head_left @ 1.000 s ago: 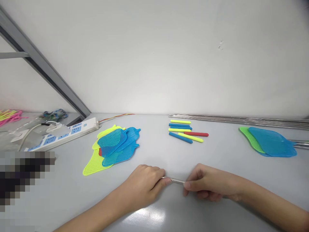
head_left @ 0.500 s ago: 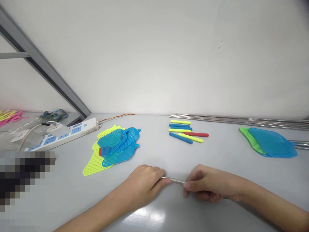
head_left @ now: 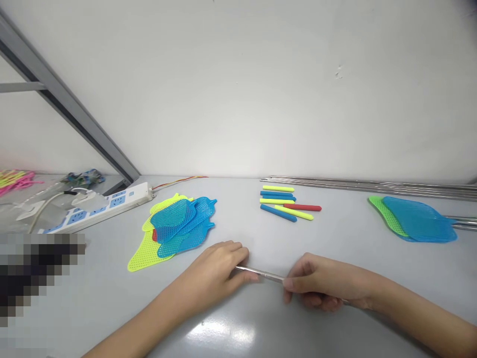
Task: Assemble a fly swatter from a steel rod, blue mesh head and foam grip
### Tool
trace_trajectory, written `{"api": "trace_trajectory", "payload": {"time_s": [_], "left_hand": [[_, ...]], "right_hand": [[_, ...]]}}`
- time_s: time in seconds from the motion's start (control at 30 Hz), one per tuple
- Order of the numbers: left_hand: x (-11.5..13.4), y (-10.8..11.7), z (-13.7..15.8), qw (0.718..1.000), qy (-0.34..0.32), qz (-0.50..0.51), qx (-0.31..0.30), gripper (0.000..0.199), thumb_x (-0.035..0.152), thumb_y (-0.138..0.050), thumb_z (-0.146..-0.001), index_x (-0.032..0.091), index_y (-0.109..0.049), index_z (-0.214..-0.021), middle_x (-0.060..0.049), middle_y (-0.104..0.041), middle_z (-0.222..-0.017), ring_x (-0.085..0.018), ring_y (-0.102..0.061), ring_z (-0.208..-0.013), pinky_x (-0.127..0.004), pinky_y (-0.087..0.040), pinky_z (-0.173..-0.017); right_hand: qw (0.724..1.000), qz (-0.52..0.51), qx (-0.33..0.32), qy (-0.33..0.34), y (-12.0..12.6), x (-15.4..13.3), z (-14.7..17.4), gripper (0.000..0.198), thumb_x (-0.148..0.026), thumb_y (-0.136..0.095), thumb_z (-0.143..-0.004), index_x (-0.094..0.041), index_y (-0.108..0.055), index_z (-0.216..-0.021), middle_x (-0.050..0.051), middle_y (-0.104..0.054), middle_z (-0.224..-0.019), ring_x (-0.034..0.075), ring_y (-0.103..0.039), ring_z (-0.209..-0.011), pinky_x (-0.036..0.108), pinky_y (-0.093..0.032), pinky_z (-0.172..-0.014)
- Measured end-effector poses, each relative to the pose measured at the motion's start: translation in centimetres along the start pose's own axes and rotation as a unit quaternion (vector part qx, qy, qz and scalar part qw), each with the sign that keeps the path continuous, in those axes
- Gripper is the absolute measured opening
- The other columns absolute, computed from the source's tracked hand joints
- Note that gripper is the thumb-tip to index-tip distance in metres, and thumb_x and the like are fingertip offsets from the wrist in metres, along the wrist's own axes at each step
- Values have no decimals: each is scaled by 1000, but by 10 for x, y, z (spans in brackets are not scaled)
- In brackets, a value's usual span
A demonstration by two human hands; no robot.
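Note:
A thin silver metal rod (head_left: 266, 274) spans the gap between my hands, just above the grey tabletop. My left hand (head_left: 219, 266) is around its left end, thumb below and fingers above; that end is hidden under the fingers. My right hand (head_left: 316, 283) pinches the rod between thumb and forefinger, its other fingers curled under. A short bit of rod shows past the right palm, and the rest is hidden by the wrist. Beyond my left hand lies a pile of blue and yellow mesh fly swatter heads (head_left: 186, 223), with a bit of red beneath.
Several blue, yellow and red plastic handles (head_left: 286, 211) lie at the table's middle. Long metal rods (head_left: 372, 187) run along the wall. Blue and green swatter heads on rods (head_left: 421, 221) lie at right. A power strip (head_left: 122, 201) with cables and plastic bags is at left.
My left hand has shifted a little left and away from me, its thumb and fingers slightly more apart. More of the rod shows between my hands. My right hand has barely moved.

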State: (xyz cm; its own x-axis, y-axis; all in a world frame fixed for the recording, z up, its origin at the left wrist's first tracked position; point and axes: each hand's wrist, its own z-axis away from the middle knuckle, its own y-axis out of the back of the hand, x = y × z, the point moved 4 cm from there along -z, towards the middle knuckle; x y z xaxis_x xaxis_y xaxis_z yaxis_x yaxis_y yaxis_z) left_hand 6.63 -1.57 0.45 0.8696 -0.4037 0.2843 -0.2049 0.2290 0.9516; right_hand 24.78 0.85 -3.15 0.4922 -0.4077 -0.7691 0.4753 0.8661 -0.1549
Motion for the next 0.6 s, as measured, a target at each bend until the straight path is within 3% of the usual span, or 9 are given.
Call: {"api": "trace_trajectory", "payload": {"time_s": [0.3,0.6], "left_hand": [[-10,1,-1,1000,-4,22,9,33,39,-26,-90,19,-46,-73,2,-51,-70,-12,-49,-66,-23,-31,-58],[-1,-8,-2,998,-42,-40,-10,31,31,-25,-92,18,-46,-72,0,-57,-70,-14,-51,-64,-25,-33,-62]], "right_hand": [[1000,-1,27,10,7,-1,2,36,-46,-51,-74,-11,-61,-80,-5,-36,-50,2,-26,-37,17,-14,-34],[1000,19,-3,-2,11,0,1,35,-45,-49,-76,-12,-54,-67,-6,-31,-49,2,-21,-38,17,-10,-33]]}}
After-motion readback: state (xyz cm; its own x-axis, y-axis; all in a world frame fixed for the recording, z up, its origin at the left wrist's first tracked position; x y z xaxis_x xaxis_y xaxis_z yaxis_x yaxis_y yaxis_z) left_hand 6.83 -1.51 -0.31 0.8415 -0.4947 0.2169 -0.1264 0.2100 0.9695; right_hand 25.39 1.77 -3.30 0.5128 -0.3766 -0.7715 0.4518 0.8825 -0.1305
